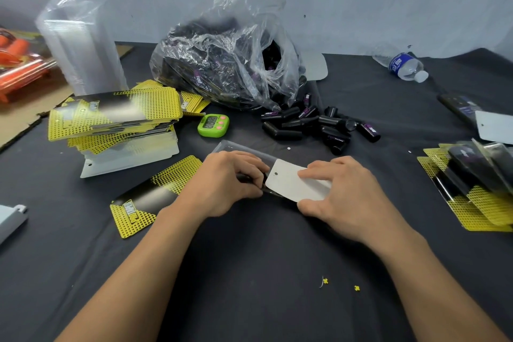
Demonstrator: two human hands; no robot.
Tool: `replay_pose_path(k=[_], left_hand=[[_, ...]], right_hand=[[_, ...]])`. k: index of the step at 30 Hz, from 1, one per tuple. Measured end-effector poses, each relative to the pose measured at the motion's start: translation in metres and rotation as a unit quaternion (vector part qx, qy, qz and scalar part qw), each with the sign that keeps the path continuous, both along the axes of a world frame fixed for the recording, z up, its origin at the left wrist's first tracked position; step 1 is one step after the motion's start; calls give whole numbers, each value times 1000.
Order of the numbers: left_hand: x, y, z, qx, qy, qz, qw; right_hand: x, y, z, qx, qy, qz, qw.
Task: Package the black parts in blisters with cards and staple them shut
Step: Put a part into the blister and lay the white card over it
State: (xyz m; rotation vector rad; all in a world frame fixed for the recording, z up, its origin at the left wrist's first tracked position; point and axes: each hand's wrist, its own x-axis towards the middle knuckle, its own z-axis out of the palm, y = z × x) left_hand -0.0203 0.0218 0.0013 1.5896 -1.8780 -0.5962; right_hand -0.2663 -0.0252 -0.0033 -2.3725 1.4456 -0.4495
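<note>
At the centre of the frame both hands meet over a clear blister (241,148) lying on the dark-covered table (249,272). The left hand (230,180) has its fingers curled round the blister's near end, gripping it, with something dark just under the fingertips (too blurred to name). The right hand (344,197) pinches a card (291,184), white back up, forefinger laid flat on top and thumb against the lower edge; the card's punched corner touches the left fingers and overlaps the blister.

Just above the hands, a loose heap of black parts (313,125) spills from the mouth of a crumpled plastic bag (222,64) at upper centre. Left of centre stands a stack of cards (111,119), yellow-dotted and black, with a single printed card (155,194) lying apart beside the left wrist. A green timer (213,125) sits between the stack and the parts. At upper left rises a stack of empty blisters (80,44). At the right edge lie finished packs (477,186), fanned and overlapping; a water bottle (402,65) lies on its side at upper right.
</note>
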Motion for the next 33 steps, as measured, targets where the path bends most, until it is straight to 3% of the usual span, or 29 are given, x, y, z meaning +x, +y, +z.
replay_pose_path(k=[5, 15, 26, 33], left_hand=[[7, -4, 4, 23, -15, -47, 999], [13, -3, 7, 46, -25, -39, 998], [-2, 5, 3, -60, -69, -11, 996], [-6, 2, 0, -64, -76, -11, 995]], right_hand=[[2, 5, 1, -14, 13, 0, 1000], [-1, 10, 6, -29, -3, 20, 999], [-4, 18, 19, -78, 90, -3, 993], [-3, 20, 24, -83, 100, -10, 991]])
